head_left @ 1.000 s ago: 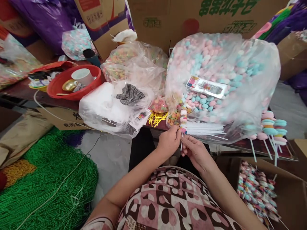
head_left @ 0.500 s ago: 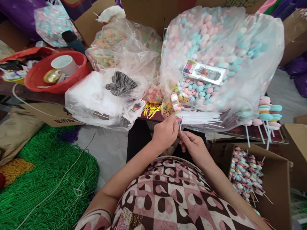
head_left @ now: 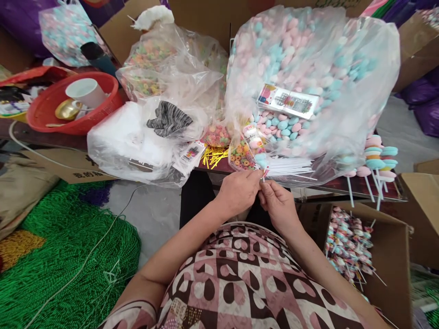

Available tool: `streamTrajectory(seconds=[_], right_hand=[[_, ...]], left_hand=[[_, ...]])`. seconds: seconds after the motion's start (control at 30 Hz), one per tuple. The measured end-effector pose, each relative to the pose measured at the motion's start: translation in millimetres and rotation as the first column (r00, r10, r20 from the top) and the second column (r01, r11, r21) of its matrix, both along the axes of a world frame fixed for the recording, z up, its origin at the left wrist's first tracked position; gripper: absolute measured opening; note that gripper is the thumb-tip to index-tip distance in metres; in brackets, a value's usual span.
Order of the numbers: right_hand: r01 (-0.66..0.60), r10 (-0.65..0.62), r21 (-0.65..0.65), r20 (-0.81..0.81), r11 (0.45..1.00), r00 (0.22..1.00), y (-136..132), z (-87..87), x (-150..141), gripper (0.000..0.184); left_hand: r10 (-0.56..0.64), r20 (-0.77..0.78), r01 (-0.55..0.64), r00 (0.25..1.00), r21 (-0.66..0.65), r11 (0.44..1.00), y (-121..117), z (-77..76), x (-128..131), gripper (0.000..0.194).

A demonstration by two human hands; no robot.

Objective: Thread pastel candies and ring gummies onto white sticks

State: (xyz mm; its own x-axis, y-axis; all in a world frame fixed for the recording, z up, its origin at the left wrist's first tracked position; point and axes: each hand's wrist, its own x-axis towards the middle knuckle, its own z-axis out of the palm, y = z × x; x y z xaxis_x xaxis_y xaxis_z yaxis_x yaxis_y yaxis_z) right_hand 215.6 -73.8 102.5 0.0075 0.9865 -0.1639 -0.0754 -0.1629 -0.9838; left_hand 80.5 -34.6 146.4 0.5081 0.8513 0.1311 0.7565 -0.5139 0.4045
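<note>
A candy skewer (head_left: 254, 140) in a clear printed wrapper stands up from my hands, tilted slightly, with pale and blue pieces showing through. My left hand (head_left: 240, 191) is closed round the gathered lower end of its wrapper. Just below, my right hand (head_left: 278, 202) pinches at the stick, its fingertips close to the left ones. What lies between the fingertips is mostly hidden. Behind the skewer are ring-shaped gummies (head_left: 240, 155) and a bundle of white sticks (head_left: 291, 167). Gold twist ties (head_left: 215, 156) lie left of them on the table edge.
A large bag of pink and blue candies (head_left: 308, 50) bears a stack of printed wrappers (head_left: 288, 101). Unwrapped skewers (head_left: 375, 160) overhang the table's right end, above a carton (head_left: 391, 256) of wrapped ones. A red basin (head_left: 37, 116) stands left; green strands (head_left: 85, 256) cover the floor.
Both hands have shifted slightly right with the skewer. The skewer has turned, and a blue piece now shows above my left fingers. The whole view has moved a little.
</note>
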Motion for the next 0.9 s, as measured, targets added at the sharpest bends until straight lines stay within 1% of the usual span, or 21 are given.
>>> streamTrajectory(seconds=[0.03, 0.07, 0.1, 0.13, 0.17, 0.2, 0.23, 0.27, 0.3, 0.33, 0.4, 0.5, 0.53, 0.6, 0.67, 0.7, 0.73, 0.77, 0.83, 0.9], right_hand=[[0.010, -0.011, 0.018, 0.024, 1.000, 1.000, 0.5, 1.5, 1.6, 0.037], [0.017, -0.019, 0.038, 0.042, 0.999, 0.999, 0.8, 2.9, 2.7, 0.036], [0.017, -0.020, 0.054, 0.056, 0.998, 0.998, 1.0, 4.2, 3.5, 0.036], [0.008, -0.013, 0.060, 0.072, 0.998, 0.997, 1.1, 5.1, 3.7, 0.036], [0.001, -0.006, 0.064, 0.082, 0.998, 0.997, 1.1, 5.7, 3.4, 0.036], [-0.006, 0.000, 0.069, 0.089, 0.998, 0.996, 1.1, 5.9, 2.7, 0.036], [-0.013, 0.006, 0.073, 0.093, 0.997, 0.996, 1.0, 5.9, 1.8, 0.036], [-0.021, 0.014, 0.078, 0.096, 0.997, 0.995, 0.8, 5.9, 0.8, 0.036], [-0.033, 0.025, 0.081, 0.098, 0.996, 0.995, 0.6, 5.9, -0.2, 0.036], [-0.044, 0.036, 0.085, 0.103, 0.995, 0.994, 0.3, 6.1, -1.2, 0.036], [-0.059, 0.050, 0.086, 0.107, 0.995, 0.993, -0.2, 7.0, -3.0, 0.036], [-0.044, 0.040, 0.058, 0.055, 0.997, 0.998, -0.3, 7.6, -5.9, 0.037], [-0.027, 0.027, 0.039, 0.015, 0.999, 1.000, -0.1, 7.2, -7.2, 0.037], [0.001, -0.001, 0.001, -0.075, 1.000, 0.997, 0.9, 5.2, -9.2, 0.036], [-0.004, 0.002, -0.014, -0.146, 1.000, 0.989, 1.8, 3.1, -9.2, 0.035], [-0.023, 0.021, -0.012, -0.166, 1.000, 0.986, 2.1, 2.7, -8.0, 0.035], [-0.048, 0.046, -0.010, -0.173, 0.999, 0.984, 2.2, 2.8, -5.8, 0.034], [-0.079, 0.077, -0.010, -0.170, 0.997, 0.983, 1.9, 3.5, -2.8, 0.033], [-0.153, 0.148, -0.024, -0.139, 0.988, 0.979, 0.7, 6.7, 4.3, 0.034], [-0.253, 0.247, -0.056, -0.096, 0.966, 0.964, -1.0, 10.8, 11.4, 0.036]], left_hand=[[0.018, 0.099, -0.016, 0.995, -0.022, 1.000, 0.8, 0.0, -1.6, 0.024], [0.057, 0.217, -0.044, 0.974, -0.062, 0.997, 1.9, 0.2, -2.8, 0.021], [0.120, 0.345, -0.079, 0.931, -0.130, 0.988, 3.2, 0.8, -3.5, 0.017], [0.204, 0.472, -0.107, 0.857, -0.225, 0.968, 5.0, 1.9, -3.4, 0.013], [0.298, 0.581, -0.111, 0.757, -0.336, 0.935, 7.1, 3.4, -2.5, 0.013], [0.386, 0.662, -0.082, 0.643, -0.441, 0.894, 9.5, 5.4, -0.7, 0.016], [0.453, 0.715, -0.023, 0.532, -0.522, 0.852, 11.9, 7.5, 1.9, 0.022], [0.498, 0.747, 0.053, 0.441, -0.575, 0.816, 14.2, 9.6, 5.0, 0.027], [0.526, 0.762, 0.129, 0.378, -0.606, 0.785, 16.1, 11.3, 8.3, 0.031], [0.546, 0.766, 0.188, 0.340, -0.624, 0.758, 17.5, 12.5, 11.7, 0.033], [0.588, 0.748, 0.260, 0.308, -0.661, 0.704, 17.9, 12.4, 17.5, 0.036], [0.646, 0.700, 0.312, 0.302, -0.714, 0.627, 13.8, 7.3, 23.2, 0.040], [0.656, 0.687, 0.316, 0.312, -0.726, 0.610, 11.8, 5.0, 24.2, 0.041], [0.663, 0.657, 0.307, 0.359, -0.754, 0.581, 8.0, 1.4, 25.0, 0.041], [0.647, 0.649, 0.304, 0.400, -0.760, 0.574, 6.5, 0.4, 23.3, 0.041], [0.632, 0.669, 0.314, 0.392, -0.743, 0.591, 7.3, 1.2, 21.3, 0.041], [0.618, 0.700, 0.329, 0.358, -0.714, 0.618, 9.3, 2.9, 18.5, 0.042], [0.611, 0.733, 0.343, 0.298, -0.680, 0.649, 12.5, 5.4, 15.0, 0.044], [0.619, 0.773, 0.361, 0.143, -0.623, 0.694, 21.5, 11.7, 7.0, 0.048], [0.644, 0.765, 0.361, 0.006, -0.602, 0.712, 31.2, 17.8, -0.4, 0.047]])
